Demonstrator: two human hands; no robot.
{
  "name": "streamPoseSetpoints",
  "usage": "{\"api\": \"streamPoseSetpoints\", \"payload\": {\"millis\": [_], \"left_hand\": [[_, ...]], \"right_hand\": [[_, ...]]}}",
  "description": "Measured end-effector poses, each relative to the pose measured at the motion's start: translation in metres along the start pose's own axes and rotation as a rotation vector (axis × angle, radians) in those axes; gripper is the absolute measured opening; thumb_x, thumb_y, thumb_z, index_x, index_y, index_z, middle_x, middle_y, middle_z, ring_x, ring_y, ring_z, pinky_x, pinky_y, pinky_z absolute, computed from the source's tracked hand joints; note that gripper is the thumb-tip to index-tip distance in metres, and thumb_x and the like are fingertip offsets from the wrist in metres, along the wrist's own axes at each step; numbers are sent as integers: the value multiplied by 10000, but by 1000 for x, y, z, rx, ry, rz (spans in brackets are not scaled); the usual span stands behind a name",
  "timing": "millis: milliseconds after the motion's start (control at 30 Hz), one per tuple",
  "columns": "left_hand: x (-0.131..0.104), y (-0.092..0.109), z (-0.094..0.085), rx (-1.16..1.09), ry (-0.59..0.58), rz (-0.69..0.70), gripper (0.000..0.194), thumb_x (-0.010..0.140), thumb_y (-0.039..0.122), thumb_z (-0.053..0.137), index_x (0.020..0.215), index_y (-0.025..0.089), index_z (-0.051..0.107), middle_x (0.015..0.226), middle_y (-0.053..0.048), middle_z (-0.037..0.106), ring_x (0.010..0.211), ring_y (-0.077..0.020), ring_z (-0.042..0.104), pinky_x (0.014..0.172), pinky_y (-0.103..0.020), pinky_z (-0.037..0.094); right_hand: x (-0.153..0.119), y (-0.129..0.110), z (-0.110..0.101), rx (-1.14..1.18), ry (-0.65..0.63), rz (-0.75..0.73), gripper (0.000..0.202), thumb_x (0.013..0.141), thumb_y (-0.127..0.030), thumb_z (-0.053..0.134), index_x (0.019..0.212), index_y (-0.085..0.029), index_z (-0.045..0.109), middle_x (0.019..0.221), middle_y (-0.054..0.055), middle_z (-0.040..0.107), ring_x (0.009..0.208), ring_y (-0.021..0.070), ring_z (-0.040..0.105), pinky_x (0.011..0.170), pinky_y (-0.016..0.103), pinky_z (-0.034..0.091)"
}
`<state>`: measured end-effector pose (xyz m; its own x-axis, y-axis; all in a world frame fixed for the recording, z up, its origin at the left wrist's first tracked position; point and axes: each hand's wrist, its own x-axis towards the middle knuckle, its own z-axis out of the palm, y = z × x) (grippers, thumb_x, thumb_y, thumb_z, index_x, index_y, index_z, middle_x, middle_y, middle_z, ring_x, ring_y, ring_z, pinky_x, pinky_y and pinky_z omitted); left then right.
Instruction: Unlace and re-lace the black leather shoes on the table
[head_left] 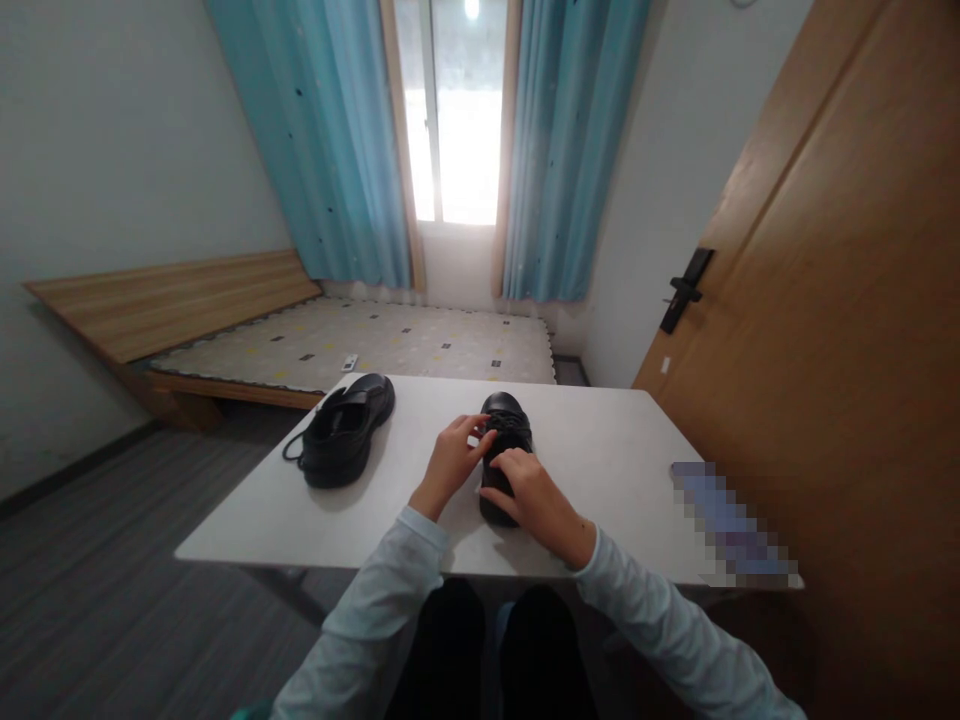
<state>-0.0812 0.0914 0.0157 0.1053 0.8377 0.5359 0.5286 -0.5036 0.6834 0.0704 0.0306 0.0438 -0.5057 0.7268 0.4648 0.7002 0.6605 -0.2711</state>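
Observation:
A black lace-up shoe (505,404) stands on the white table in front of me, its toe pointing away toward the window. My left hand (454,455) is at the shoe's left side, thumb and fingertips closed at the shoelace (501,424). Over the shoe's opening lies my right hand (534,495), its bent fingers and thumb gripping around the tongue and collar. Parts of the laces and the opening are hidden by the fingers. The other black shoe (336,455) sits apart on the left, with a loose lace hanging past its heel.
The white table (600,450) spans the space before me. A blurred bluish flat item (731,520) lies at its right edge. Beyond are a bed (420,335) with a small white object (349,363), and blue curtains (337,130). A wooden door (840,330) stands at right.

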Motion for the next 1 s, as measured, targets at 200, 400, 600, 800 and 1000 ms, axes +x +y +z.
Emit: {"api": "streamPoseSetpoints", "payload": {"millis": [200,400,600,800,1000], "left_hand": [[1,-1,0,18,-9,-3,239,854,316,561,1039,178,624,940,-57,624,740,-127,647,571,-217,569],[1,-4,1,-13,-27,-3,263,862,356,544,1033,173,624,950,-62,616,747,-129,650,593,-228,574],[2,-4,1,4,-30,-2,236,858,330,547,1019,176,624,945,-60,621,732,-124,645,578,-220,562],[3,-2,1,17,-34,-7,247,857,312,543,1048,172,614,941,-58,614,723,-121,638,592,-227,558],[8,1,-5,72,-119,1,285,853,297,548,1105,175,602,943,-65,608,698,-127,637,617,-254,553]], "right_hand": [[20,23,-42,300,-111,-136,152,876,-271,563,857,-155,658,799,53,668,743,154,611,709,277,474],[53,66,-47,442,116,123,179,831,-302,585,801,-160,690,734,40,686,682,152,608,658,269,455],[70,95,-14,504,130,275,234,772,-358,605,710,-146,681,638,30,647,599,137,552,590,259,412],[68,92,-2,500,1,269,286,718,-417,660,694,-132,664,632,19,614,594,125,508,563,245,371],[64,90,-1,543,-31,241,211,710,-338,674,740,-129,668,689,11,598,609,110,499,572,236,383]]}}
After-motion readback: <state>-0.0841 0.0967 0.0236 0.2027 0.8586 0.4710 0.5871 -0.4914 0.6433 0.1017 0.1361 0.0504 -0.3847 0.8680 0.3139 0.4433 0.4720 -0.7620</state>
